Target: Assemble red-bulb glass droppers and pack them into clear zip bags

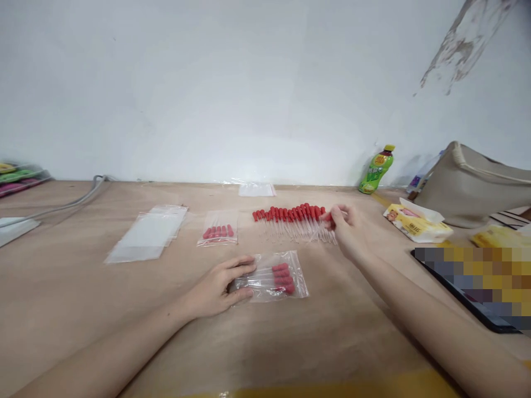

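My left hand (224, 284) holds the open end of a clear plastic bag (276, 276) that lies on the table with several red-bulbed droppers inside. My right hand (344, 224) reaches forward and pinches a red-bulbed dropper at the right end of a row of loose droppers (290, 218) laid out on the table. A filled, closed bag of droppers (218, 232) lies to the left of that row.
A stack of empty clear bags (147, 235) lies at the left, another bag (256, 189) by the wall. A green bottle (376, 169), a tissue pack (415, 222), a beige bag (473, 185) and a dark tablet (468, 296) crowd the right. A grey cable (62, 205) runs at far left.
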Demonstrator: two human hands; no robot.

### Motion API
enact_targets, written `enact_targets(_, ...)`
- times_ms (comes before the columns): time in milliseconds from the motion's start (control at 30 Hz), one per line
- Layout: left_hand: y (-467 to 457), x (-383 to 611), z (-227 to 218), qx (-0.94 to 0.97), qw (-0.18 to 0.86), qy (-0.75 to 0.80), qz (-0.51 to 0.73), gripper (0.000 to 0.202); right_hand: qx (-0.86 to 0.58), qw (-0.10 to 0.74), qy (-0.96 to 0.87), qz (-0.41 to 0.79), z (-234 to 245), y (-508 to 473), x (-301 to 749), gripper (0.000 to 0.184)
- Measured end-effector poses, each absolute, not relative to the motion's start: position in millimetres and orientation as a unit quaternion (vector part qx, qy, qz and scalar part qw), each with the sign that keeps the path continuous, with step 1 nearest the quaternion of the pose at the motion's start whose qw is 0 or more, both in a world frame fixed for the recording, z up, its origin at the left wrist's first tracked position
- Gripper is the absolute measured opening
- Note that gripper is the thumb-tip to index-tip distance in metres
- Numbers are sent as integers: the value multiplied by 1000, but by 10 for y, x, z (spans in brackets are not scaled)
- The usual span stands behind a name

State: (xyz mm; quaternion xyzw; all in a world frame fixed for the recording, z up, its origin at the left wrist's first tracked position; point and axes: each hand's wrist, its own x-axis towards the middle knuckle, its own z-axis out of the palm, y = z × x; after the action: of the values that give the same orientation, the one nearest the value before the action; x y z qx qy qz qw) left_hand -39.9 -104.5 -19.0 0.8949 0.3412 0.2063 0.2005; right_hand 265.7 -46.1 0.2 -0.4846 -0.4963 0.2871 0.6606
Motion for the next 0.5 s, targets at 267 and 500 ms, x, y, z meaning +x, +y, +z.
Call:
enact_targets(267,-1034,-394,-182,899,184,343,200,44,-469,674,-329,466,-379,-887,2577,30)
enact_targets(500,-1071,-378,-134,897,173,358,193,52,-416,620,-345,569,-337,-987,2395,33)
